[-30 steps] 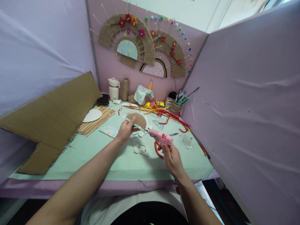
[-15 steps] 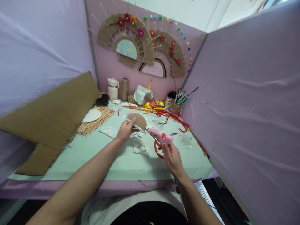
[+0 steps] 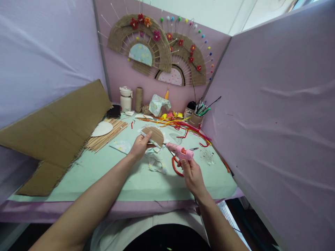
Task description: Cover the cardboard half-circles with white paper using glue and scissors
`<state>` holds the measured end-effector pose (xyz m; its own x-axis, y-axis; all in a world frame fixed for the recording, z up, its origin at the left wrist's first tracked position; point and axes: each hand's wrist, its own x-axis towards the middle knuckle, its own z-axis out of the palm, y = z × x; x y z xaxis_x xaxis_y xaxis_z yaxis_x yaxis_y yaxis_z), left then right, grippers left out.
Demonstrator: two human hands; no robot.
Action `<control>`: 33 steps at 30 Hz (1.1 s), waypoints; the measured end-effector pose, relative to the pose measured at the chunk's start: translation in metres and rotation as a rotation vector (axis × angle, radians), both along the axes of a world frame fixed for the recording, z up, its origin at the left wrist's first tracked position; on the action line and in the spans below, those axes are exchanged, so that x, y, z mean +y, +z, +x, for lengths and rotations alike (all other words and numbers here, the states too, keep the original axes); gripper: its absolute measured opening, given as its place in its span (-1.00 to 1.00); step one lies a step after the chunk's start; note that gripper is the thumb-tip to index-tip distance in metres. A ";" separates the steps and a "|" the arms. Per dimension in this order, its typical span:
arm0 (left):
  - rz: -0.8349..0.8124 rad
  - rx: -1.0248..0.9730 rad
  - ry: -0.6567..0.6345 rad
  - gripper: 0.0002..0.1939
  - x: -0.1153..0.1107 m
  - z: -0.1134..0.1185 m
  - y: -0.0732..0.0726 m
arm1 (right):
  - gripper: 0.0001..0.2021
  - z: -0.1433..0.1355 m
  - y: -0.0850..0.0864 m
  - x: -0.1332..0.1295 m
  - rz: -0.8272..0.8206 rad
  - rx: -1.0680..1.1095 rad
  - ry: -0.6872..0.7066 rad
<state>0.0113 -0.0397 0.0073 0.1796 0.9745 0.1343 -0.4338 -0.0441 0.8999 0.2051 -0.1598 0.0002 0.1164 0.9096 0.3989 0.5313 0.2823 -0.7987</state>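
My left hand (image 3: pixel 140 146) grips a cardboard half-circle (image 3: pixel 154 135) by its left side, thumb on the brown face. Patterned fabric shows along its straight lower edge. In my right hand (image 3: pixel 192 174) is a pink glue gun (image 3: pixel 180 151), its nozzle at the right end of the half-circle; whether it touches cannot be made out. Beneath the gun lie scissors with red handles (image 3: pixel 176 166), partly covered. Fabric scraps (image 3: pixel 157 164) rest on the table just below the held piece. A patterned half-circle (image 3: pixel 120 146) lies left of my left hand.
A large cardboard sheet (image 3: pixel 60 136) leans at the left, beside thin wooden sticks (image 3: pixel 104 137) and a white oval (image 3: pixel 102 129). Coloured pipe cleaners (image 3: pixel 180 123) spread across the back. A pen cup (image 3: pixel 196 120), twine roll (image 3: pixel 139 100) and white jar (image 3: pixel 126 99) stand near the wall.
Almost nothing differs. Both hands keep their holds, and the glue gun's nozzle stays by the right end of the half-circle. The view has shifted very slightly.
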 end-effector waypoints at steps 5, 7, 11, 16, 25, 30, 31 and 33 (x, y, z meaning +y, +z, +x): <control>-0.004 0.013 -0.002 -0.59 0.001 0.000 -0.001 | -0.61 0.000 0.003 0.000 0.025 0.007 0.001; -0.004 0.014 -0.004 -0.60 0.001 0.000 -0.001 | -0.61 -0.001 0.005 -0.001 0.016 0.015 -0.004; -0.013 0.024 -0.002 -0.62 0.000 0.000 -0.001 | -0.62 -0.001 0.006 -0.002 0.003 0.018 -0.010; -0.020 0.036 -0.001 -0.61 0.000 0.000 -0.001 | -0.62 0.000 0.006 0.000 0.006 0.021 -0.018; -0.008 0.075 -0.022 -0.58 0.000 0.000 -0.001 | -0.61 -0.001 0.008 -0.002 0.001 0.022 -0.038; 0.010 0.110 -0.038 -0.54 -0.001 0.000 -0.001 | -0.61 -0.002 0.010 -0.002 -0.006 0.032 -0.043; 0.012 0.120 -0.043 -0.53 -0.001 -0.001 -0.001 | -0.61 -0.002 0.009 -0.002 -0.006 0.033 -0.046; 0.019 0.145 -0.050 -0.52 -0.001 -0.001 -0.001 | -0.61 -0.001 0.009 -0.002 -0.003 0.035 -0.051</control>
